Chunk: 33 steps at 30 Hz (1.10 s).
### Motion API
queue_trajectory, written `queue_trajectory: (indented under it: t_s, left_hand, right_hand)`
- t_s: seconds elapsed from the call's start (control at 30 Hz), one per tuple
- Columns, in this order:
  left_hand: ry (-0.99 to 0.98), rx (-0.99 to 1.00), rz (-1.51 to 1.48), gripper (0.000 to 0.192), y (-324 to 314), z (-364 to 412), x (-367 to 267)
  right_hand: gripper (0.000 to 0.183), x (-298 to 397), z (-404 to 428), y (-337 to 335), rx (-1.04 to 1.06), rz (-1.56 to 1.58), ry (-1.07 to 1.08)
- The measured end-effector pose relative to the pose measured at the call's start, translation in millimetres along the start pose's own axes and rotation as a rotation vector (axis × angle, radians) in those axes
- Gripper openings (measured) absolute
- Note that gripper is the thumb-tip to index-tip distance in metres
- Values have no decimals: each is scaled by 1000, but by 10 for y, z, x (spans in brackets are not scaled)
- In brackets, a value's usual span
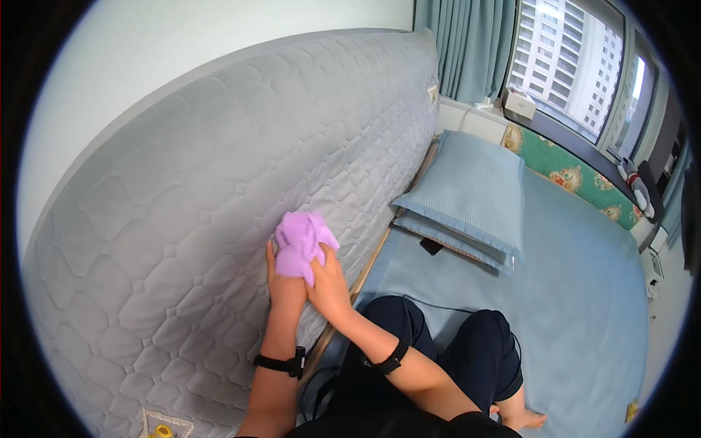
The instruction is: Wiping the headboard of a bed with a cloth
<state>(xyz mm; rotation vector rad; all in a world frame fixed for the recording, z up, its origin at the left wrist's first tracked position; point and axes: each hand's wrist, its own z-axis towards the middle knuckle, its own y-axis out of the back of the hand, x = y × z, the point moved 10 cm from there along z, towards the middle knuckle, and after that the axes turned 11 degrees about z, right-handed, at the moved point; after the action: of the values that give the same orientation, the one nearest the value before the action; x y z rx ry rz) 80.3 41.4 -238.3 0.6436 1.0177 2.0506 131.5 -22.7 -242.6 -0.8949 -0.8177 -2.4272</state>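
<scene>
A crumpled pink-purple cloth (300, 243) is bunched in front of a mattress standing on edge, its grey quilted cover (219, 180) facing me. My left hand (286, 293) grips the cloth from below, most of its fingers hidden under the fabric, with the thumb or a finger showing at the left edge. From the right, my right hand (330, 284) closes its fingers over the cloth's lower right side. Both wrists cross close together, and each forearm wears a black strap.
I kneel on a bed with a light blue mat (575, 306). Stacked blue pillows (471, 191) lie ahead, a small black object (431, 246) beside them. Beyond are a green floral panel (569, 169), a window (569, 60), a curtain (471, 49) and a plush toy (636, 187).
</scene>
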Motion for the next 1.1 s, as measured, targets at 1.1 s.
queue_trajectory:
  t_s: [1.1]
  left_hand:
    - [43, 210, 274, 79, -51, 29, -169]
  right_hand:
    - [50, -662, 741, 709, -255, -8, -34]
